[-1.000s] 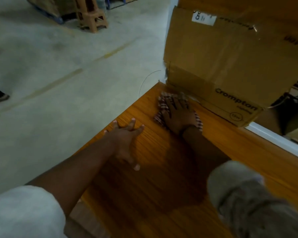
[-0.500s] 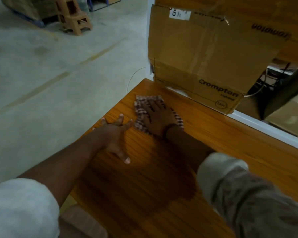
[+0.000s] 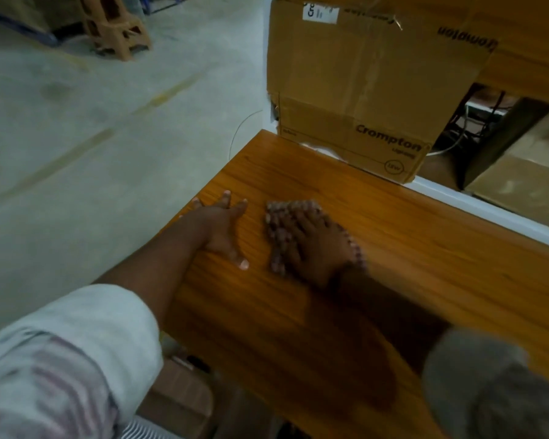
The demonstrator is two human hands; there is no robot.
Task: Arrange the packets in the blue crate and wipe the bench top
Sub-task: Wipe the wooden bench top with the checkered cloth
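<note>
left hand (image 3: 222, 229): flat on the counter (image 3: 425, 248) near its left edge, fingers spread, holding nothing; it braces there as it did a second ago
right hand (image 3: 314, 245): palm down on the checked cloth (image 3: 274, 229), fingers straight and pressing it flat; blurred by motion
change: a second ago the checked cloth lay against the cardboard box (image 3: 362, 90) at the far corner; now it is drawn back toward the person, just beside the left hand
meaning: wiping is under way, I judge; the far corner looks covered and the nearer counter remains; packets and blue crate are not in view
</note>
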